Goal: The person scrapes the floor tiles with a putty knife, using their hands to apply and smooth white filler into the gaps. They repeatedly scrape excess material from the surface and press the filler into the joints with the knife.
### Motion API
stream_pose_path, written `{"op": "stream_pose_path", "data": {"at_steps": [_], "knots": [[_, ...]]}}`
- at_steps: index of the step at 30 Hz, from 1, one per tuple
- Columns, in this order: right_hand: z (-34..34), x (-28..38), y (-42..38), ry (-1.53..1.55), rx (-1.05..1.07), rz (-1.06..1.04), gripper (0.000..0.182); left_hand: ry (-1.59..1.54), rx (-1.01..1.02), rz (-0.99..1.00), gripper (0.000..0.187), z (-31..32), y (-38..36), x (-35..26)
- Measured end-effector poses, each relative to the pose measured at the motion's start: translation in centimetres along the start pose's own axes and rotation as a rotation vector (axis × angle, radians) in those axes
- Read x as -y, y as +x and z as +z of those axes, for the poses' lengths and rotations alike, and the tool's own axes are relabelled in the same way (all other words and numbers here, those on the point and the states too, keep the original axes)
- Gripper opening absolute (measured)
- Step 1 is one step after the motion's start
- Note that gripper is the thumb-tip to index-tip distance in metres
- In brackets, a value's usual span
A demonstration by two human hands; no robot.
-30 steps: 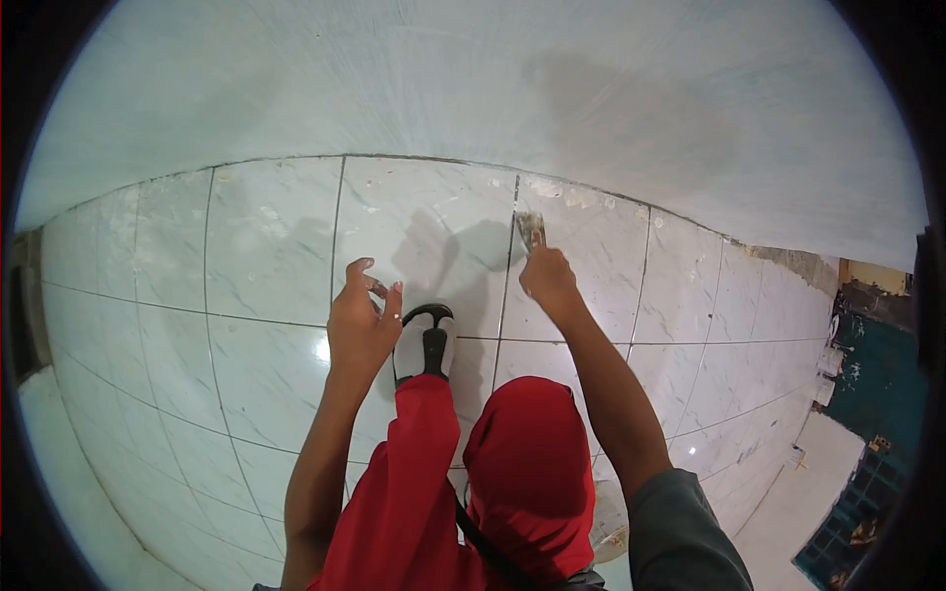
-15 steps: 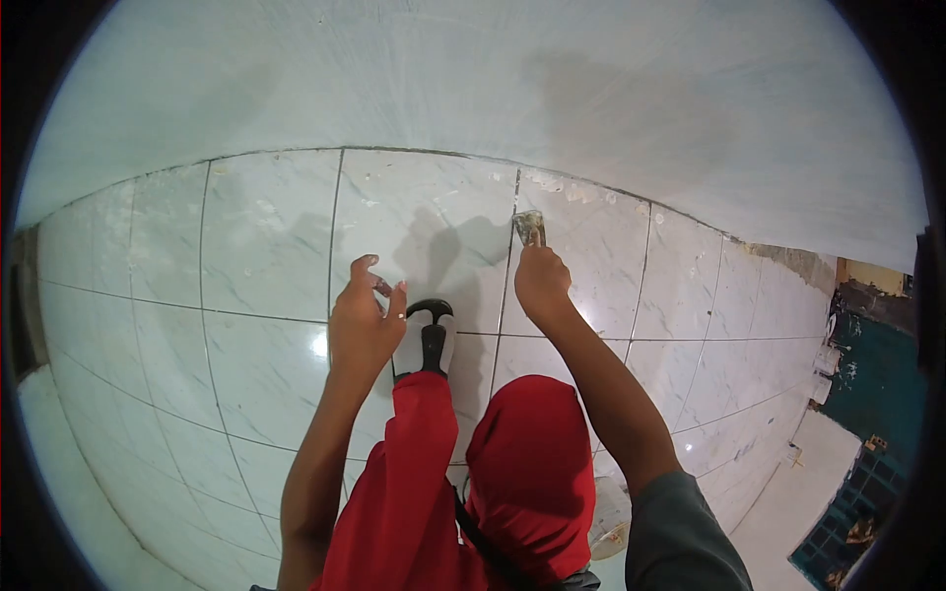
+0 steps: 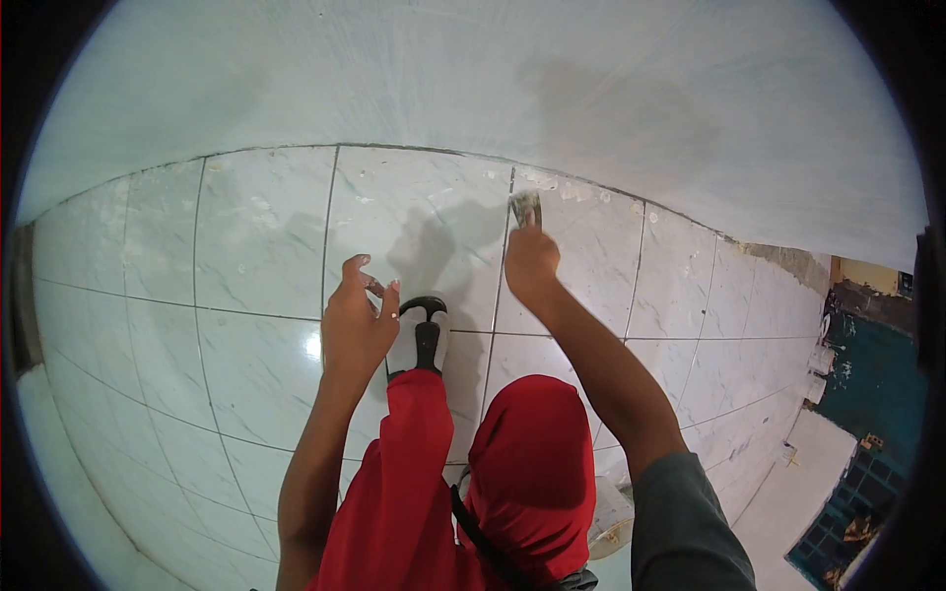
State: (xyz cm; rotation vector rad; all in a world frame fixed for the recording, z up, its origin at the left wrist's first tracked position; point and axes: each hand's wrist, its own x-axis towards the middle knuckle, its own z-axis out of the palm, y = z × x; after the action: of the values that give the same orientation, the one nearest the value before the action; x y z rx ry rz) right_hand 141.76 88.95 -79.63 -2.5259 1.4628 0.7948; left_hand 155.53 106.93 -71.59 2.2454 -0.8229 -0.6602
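My right hand [image 3: 532,262] is closed around the handle of a putty knife [image 3: 526,207]. Its wide, stained blade points away from me, over the floor tiles near the foot of the wall. My left hand [image 3: 357,320] hangs above the tiles to the left, fingers loosely bent and apart, with pale smears on the fingertips. Nothing I can make out is held in it. Below it is my foot [image 3: 426,335] in a black-strapped sandal.
A pale, smeared wall [image 3: 424,79] rises ahead from the glossy tiled floor [image 3: 261,364]. White residue marks the tiles along its base. Behind my red-clothed knee is a partly hidden bucket [image 3: 613,522]. Teal tiling [image 3: 872,379] and a ledge lie at right.
My right hand has shifted slightly up and left with the putty knife, towards the wall's base. My left hand keeps nearly the same pose, and the view has drifted a little.
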Motion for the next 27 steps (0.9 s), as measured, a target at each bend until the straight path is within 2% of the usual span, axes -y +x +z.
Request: {"op": "stream_pose_path", "data": {"at_steps": [1,4,8,9,11,14,19,22,25,26,27], "knots": [[0.6,0.1,-0.7,-0.034,-0.078,-0.026,0.017,0.008,0.007,-0.001,0.037,-0.1,-0.1,0.0],[0.3,0.2,-0.3,-0.008,-0.086,-0.020,0.016,0.016,0.023,-0.022,0.039,-0.4,-0.3,0.2],[-0.1,0.5,0.9,-0.001,0.005,-0.020,0.017,0.015,0.007,-0.054,0.041,-0.7,-0.7,0.8],[1.9,0.2,-0.5,-0.025,-0.127,-0.049,0.016,0.013,0.003,-0.060,0.041,-0.8,-0.7,1.1],[2.8,-0.1,-1.2,-0.062,-0.258,-0.074,0.016,0.026,-0.003,-0.061,0.040,-0.7,-0.7,1.3],[0.0,-0.4,1.4,0.075,-0.102,-0.043,0.017,0.011,0.004,-0.027,0.039,-0.1,-0.6,1.4],[1.7,0.0,-0.4,-0.017,-0.156,-0.072,0.018,-0.010,0.018,-0.022,0.039,0.1,-0.2,0.3],[-1.0,-0.3,1.3,0.194,0.106,0.043,0.020,-0.050,0.020,0.025,0.039,0.7,0.1,-0.4],[-2.8,-1.6,1.4,0.299,0.052,0.082,0.022,-0.037,-0.014,0.090,0.038,1.0,0.1,0.0],[-0.6,-2.6,0.8,0.356,-0.048,0.057,0.022,-0.030,0.018,0.056,0.038,0.9,0.0,0.1],[-0.1,-2.9,0.2,0.366,-0.045,0.059,0.022,-0.025,0.047,0.022,0.038,0.7,0.0,0.2]]}}
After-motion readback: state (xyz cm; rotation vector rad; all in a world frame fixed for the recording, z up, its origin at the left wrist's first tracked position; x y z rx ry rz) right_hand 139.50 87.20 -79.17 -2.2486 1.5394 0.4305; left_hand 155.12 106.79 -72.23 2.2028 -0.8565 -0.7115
